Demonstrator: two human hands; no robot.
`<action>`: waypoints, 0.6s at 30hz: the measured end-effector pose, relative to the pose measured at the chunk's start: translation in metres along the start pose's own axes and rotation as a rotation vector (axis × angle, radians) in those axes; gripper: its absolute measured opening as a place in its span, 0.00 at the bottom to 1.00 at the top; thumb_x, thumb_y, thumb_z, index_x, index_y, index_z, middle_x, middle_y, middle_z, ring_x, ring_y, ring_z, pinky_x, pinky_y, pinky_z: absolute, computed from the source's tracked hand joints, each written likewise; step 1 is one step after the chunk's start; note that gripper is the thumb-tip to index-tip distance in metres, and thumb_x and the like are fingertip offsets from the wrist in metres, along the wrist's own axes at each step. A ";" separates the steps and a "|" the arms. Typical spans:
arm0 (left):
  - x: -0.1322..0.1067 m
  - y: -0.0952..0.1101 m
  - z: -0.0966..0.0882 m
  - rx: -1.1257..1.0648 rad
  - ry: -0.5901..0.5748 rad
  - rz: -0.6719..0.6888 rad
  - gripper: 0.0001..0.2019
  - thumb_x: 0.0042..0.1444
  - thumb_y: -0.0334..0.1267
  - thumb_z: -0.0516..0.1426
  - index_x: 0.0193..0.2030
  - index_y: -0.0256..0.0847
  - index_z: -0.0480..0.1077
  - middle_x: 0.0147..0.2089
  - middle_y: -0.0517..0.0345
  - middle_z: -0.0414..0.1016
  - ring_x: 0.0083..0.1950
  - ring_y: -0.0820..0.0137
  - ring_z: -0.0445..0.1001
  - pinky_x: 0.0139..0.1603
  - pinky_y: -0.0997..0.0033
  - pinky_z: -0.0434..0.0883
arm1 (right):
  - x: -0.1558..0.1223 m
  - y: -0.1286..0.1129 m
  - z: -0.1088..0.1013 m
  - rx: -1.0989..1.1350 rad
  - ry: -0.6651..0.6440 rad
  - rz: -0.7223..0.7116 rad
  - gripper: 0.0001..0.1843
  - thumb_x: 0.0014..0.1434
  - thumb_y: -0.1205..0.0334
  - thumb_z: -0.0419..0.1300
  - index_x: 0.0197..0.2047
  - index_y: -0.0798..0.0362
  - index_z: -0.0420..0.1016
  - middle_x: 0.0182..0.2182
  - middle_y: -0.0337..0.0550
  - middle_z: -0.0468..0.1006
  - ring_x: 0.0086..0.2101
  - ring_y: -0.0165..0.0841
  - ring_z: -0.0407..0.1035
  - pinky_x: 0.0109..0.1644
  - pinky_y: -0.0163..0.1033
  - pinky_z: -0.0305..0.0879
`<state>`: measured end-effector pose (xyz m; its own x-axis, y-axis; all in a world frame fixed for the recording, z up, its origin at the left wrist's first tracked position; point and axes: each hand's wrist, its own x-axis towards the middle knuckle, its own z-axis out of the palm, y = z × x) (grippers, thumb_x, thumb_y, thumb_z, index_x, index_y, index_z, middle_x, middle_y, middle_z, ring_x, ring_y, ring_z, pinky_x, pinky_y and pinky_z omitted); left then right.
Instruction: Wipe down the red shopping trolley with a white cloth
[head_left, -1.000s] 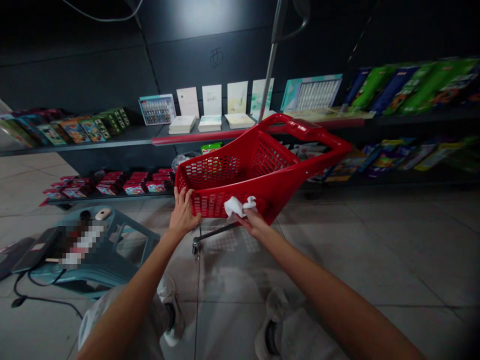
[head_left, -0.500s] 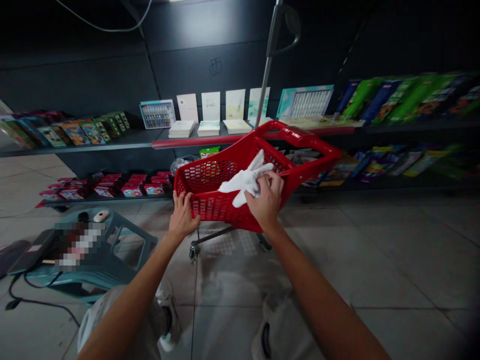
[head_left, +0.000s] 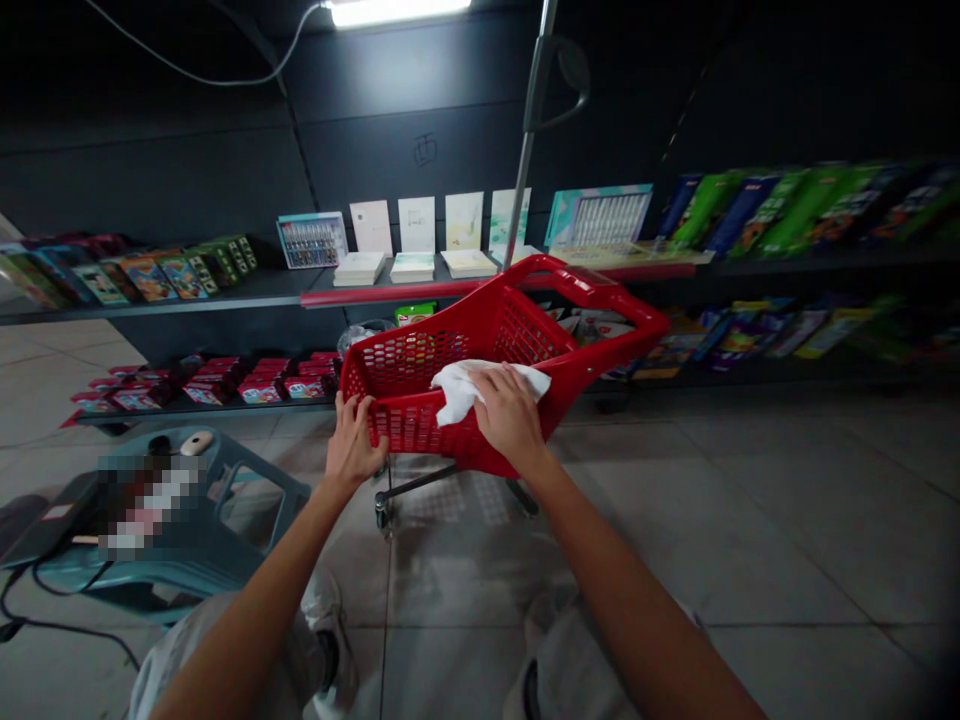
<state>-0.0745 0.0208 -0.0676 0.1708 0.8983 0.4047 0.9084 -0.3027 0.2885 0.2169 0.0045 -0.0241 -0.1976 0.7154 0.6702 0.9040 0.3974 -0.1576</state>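
A small red shopping cart (head_left: 420,424) with perforated plastic walls stands in front of me, its push handle towards the right. The fingers of my left hand (head_left: 355,440) are hooked over the rim at the cart's left end, thumb on the outer wall. On the near rim, around the middle of the cart, my right hand (head_left: 511,418) presses a white cloth (head_left: 459,386). The cloth drapes over the rim, with part of it hanging down outside. My right fingers lie bent over the cloth, and its underside is hidden.
Behind the cart, a dark shelf (head_left: 277,288) carries books, marker sets and boxes. Red packs (head_left: 262,384) fill the lower shelf at left; bagged goods (head_left: 787,215) stand at right. A blue-grey stool (head_left: 255,500) with devices and a cable is near my left leg.
My right hand has turned palm down, and the bunched cloth is now spread flatter over the near rim. My left hand keeps its hold on the cart. The view has shifted slightly.
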 end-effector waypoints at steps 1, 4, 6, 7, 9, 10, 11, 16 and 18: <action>0.000 -0.001 0.000 -0.003 0.009 0.002 0.33 0.59 0.42 0.58 0.71 0.40 0.57 0.73 0.40 0.58 0.83 0.44 0.38 0.69 0.43 0.73 | -0.002 0.007 -0.005 -0.029 0.025 0.017 0.22 0.65 0.66 0.54 0.60 0.54 0.75 0.52 0.53 0.79 0.56 0.46 0.68 0.75 0.56 0.51; 0.003 -0.008 0.000 -0.027 0.021 0.016 0.31 0.59 0.42 0.58 0.69 0.41 0.59 0.72 0.42 0.59 0.83 0.45 0.38 0.72 0.44 0.69 | -0.009 0.031 -0.025 -0.084 0.095 0.056 0.21 0.65 0.64 0.53 0.58 0.55 0.76 0.51 0.53 0.78 0.55 0.46 0.68 0.75 0.57 0.50; 0.005 -0.014 0.002 -0.048 0.030 0.021 0.31 0.60 0.41 0.57 0.69 0.41 0.59 0.71 0.42 0.59 0.83 0.45 0.37 0.74 0.44 0.68 | -0.014 0.048 -0.039 -0.101 0.150 0.084 0.21 0.65 0.63 0.52 0.57 0.54 0.76 0.51 0.52 0.79 0.56 0.45 0.68 0.75 0.57 0.50; 0.007 -0.018 0.003 -0.058 0.038 0.023 0.30 0.60 0.41 0.57 0.69 0.41 0.59 0.72 0.42 0.58 0.83 0.45 0.37 0.74 0.43 0.66 | -0.016 0.057 -0.046 -0.111 0.183 0.098 0.21 0.64 0.63 0.52 0.57 0.54 0.76 0.51 0.52 0.79 0.56 0.45 0.68 0.75 0.58 0.50; 0.012 -0.025 0.006 -0.078 0.057 0.032 0.30 0.59 0.40 0.57 0.68 0.39 0.59 0.71 0.40 0.57 0.83 0.43 0.36 0.76 0.38 0.62 | -0.021 0.074 -0.057 -0.139 0.266 0.120 0.20 0.63 0.62 0.52 0.55 0.55 0.75 0.51 0.52 0.79 0.56 0.46 0.69 0.74 0.59 0.52; 0.015 -0.028 0.008 -0.088 0.066 0.039 0.30 0.58 0.39 0.57 0.67 0.38 0.59 0.71 0.39 0.58 0.83 0.42 0.35 0.77 0.36 0.60 | -0.023 0.082 -0.062 -0.157 0.313 0.127 0.20 0.62 0.61 0.52 0.54 0.55 0.75 0.50 0.53 0.79 0.55 0.46 0.70 0.73 0.60 0.53; 0.018 -0.032 0.010 -0.096 0.071 0.047 0.30 0.58 0.38 0.58 0.67 0.37 0.59 0.70 0.38 0.58 0.83 0.42 0.35 0.77 0.35 0.58 | -0.024 0.089 -0.065 -0.176 0.363 0.133 0.19 0.61 0.61 0.52 0.53 0.55 0.75 0.50 0.53 0.79 0.54 0.47 0.70 0.72 0.61 0.54; 0.026 -0.038 0.013 -0.086 0.059 0.022 0.28 0.58 0.35 0.57 0.66 0.38 0.62 0.72 0.37 0.58 0.83 0.42 0.36 0.78 0.34 0.56 | -0.027 0.097 -0.072 -0.232 0.502 0.144 0.17 0.60 0.60 0.51 0.49 0.53 0.73 0.45 0.54 0.79 0.51 0.48 0.71 0.68 0.62 0.58; 0.023 -0.032 0.012 -0.048 0.047 -0.028 0.30 0.59 0.35 0.57 0.68 0.38 0.61 0.77 0.36 0.51 0.83 0.40 0.36 0.78 0.30 0.52 | -0.025 0.089 -0.072 -0.235 0.500 0.160 0.16 0.60 0.60 0.51 0.48 0.53 0.73 0.43 0.53 0.78 0.50 0.48 0.71 0.68 0.62 0.57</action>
<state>-0.0953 0.0555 -0.0781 0.1266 0.8912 0.4355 0.8929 -0.2937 0.3414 0.3300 -0.0195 -0.0028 0.1002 0.3746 0.9218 0.9792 0.1269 -0.1580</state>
